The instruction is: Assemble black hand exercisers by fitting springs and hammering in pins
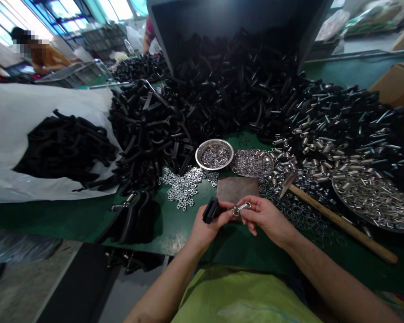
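A yellow-green garment (pale marking in front) leaves hands and forearms bare.

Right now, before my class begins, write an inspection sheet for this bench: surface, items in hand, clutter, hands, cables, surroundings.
Surface: flat green bench top, partly covered.
Items in hand: black elongated part; silvery coiled metal spring.
Clutter: large heap of black parts; silvery nut-like metal rings; round metal bowl, filled; long wooden-handled hammer.
Hands: left hand holds the part; right hand pinches the spring.
Cables: nothing seen near the hands.
Surroundings: person in orange, far left.
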Demonstrator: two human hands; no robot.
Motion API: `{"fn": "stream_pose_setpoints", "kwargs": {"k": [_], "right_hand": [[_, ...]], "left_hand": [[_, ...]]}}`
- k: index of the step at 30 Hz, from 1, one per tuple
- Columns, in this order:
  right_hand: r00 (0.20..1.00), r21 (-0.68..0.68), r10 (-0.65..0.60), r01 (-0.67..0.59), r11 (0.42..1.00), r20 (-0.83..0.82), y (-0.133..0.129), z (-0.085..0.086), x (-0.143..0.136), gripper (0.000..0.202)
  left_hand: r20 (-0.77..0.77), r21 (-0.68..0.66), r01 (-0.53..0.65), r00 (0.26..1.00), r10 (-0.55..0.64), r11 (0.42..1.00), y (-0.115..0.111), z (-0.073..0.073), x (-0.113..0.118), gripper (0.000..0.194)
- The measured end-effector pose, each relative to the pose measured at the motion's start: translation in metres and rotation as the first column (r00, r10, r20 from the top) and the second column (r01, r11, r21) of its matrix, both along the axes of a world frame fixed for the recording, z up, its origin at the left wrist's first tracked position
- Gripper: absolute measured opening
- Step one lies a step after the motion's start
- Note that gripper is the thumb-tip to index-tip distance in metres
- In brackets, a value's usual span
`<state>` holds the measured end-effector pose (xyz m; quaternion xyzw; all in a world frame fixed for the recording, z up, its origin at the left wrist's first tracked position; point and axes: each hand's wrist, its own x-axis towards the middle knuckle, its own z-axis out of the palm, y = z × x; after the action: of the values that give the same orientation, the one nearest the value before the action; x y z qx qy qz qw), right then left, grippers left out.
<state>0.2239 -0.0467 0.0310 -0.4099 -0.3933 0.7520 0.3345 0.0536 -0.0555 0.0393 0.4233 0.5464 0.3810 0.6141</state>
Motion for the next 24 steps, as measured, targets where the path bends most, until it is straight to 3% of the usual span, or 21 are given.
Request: {"fn": "stream_pose_setpoints", "kwargs": {"k": [3, 6, 8, 10, 13, 15, 21, 24], "right_hand": [[0.999, -0.04, -0.034, 0.033, 0.999, -0.04, 0.002, -0.003, -0.002, 0.028], [0.981, 0.145, -0.082, 0.057, 0.988, 0.176, 0.006, -0.002, 0.002, 0.024], [0.909, 0.321, -0.161, 0.032, 0.946, 0.383, 0.01, 0.0, 0.007, 0.02], [0.839, 0.414, -0.235, 0.012, 0.91, 0.491, 0.013, 0.004, 0.012, 0.019], [0.826, 0.444, -0.277, 0.037, 0.895, 0.491, 0.013, 0.01, 0.015, 0.02], [0.833, 0.46, -0.289, 0.047, 0.887, 0.472, 0.011, 0.014, 0.015, 0.019], [0.713, 0.644, -0.403, -0.09, 0.759, 0.575, 0.005, 0.014, 0.011, 0.01], [0.712, 0.602, -0.365, -0.1, 0.792, 0.599, 0.006, 0.012, 0.012, 0.01]], "left_hand": [[-0.063, 0.129, 0.037, 0.998, -0.029, 0.991, 0.001, -0.002, -0.005, 0.01], [-0.116, 0.194, 0.058, 0.993, -0.036, 0.979, 0.0, -0.013, -0.004, 0.012], [-0.103, 0.076, 0.055, 0.994, -0.047, 0.996, 0.0, -0.022, 0.002, 0.019], [-0.013, -0.099, 0.026, 1.0, -0.027, 0.995, -0.001, -0.031, 0.012, 0.026], [0.229, -0.312, 0.03, 0.972, 0.045, 0.95, -0.001, -0.038, 0.029, 0.031], [0.357, -0.385, 0.066, 0.93, 0.083, 0.921, 0.001, -0.037, 0.038, 0.032], [0.43, -0.361, 0.101, 0.9, 0.069, 0.927, 0.003, -0.03, 0.05, 0.029], [0.324, -0.256, 0.103, 0.946, -0.015, 0.961, 0.002, -0.028, 0.049, 0.026]]}}
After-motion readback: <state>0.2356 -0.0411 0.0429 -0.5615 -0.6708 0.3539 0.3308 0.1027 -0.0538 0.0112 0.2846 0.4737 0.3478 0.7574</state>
